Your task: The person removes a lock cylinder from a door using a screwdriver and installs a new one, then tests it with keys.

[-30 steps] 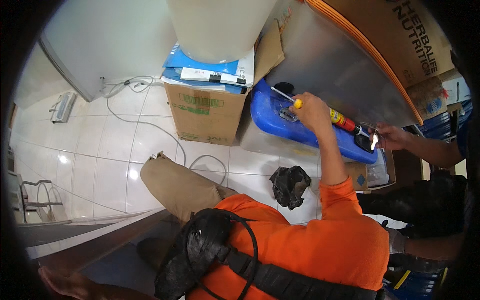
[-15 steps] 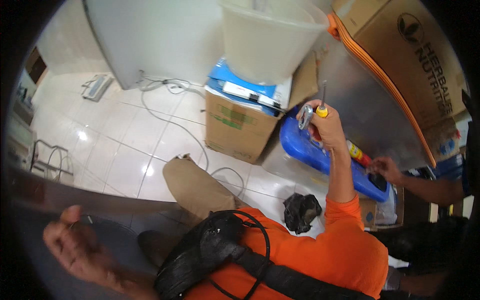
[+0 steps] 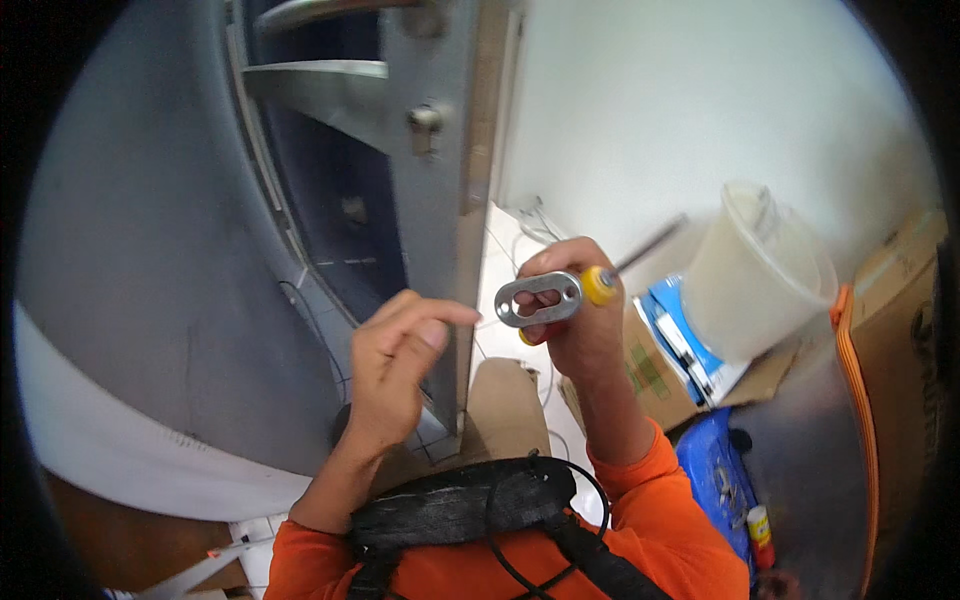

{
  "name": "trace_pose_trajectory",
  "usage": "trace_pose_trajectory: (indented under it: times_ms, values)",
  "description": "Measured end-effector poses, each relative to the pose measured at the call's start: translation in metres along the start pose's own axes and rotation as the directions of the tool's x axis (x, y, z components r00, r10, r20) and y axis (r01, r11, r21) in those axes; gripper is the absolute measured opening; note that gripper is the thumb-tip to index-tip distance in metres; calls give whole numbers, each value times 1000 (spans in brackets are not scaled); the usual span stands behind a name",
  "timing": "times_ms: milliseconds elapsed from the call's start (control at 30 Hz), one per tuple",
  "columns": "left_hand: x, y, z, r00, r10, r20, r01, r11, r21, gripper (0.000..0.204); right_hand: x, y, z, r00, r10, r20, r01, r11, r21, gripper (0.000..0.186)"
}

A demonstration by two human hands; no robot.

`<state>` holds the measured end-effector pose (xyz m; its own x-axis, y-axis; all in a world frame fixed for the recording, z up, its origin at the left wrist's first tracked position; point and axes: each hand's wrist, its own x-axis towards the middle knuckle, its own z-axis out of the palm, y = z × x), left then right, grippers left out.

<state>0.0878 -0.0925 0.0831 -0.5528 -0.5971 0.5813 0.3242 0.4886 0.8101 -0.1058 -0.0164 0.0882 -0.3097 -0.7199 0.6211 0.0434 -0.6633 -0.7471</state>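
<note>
My right hand (image 3: 590, 335) is closed around a screwdriver (image 3: 600, 287) with a yellow and red handle, its shaft pointing up and right. The same fingers hold an oval metal lock plate (image 3: 537, 280) with a keyhole-shaped opening. Close by on the left, my left hand (image 3: 392, 370) has thumb and index finger pressed together, the index tip pointing at the plate; what they pinch is too small to make out. Beyond my hands stands a grey-framed door (image 3: 430, 220) with a lock cylinder (image 3: 424, 130) sticking out and a metal handle (image 3: 330, 12) above it.
To the right, a whitish bucket (image 3: 760, 270) stands on a cardboard box (image 3: 645, 365) with blue and white packages. A blue lid (image 3: 712, 470) with loose items lies nearer, beside a clear bag with an orange zip (image 3: 868, 440). A curved grey panel (image 3: 170, 260) fills the left.
My view has swung left to the door. Both hands have come together in front of me, the right still holding the screwdriver and plate. The other person's arm has mostly left the view.
</note>
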Motion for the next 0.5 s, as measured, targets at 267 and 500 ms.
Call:
trace_pose_trajectory:
  times_ms: [267, 500]
  values:
    - [-5, 31, -22, 955, -295, 19, 290, 922, -258, 40, 22, 18, 38, 553, -717, 425, 799, 312, -514, 23]
    - [8, 33, -31, 940, -336, -61, 282, 865, -415, 29, 25, 10, 42, 505, -664, 552, 812, 150, -564, 35]
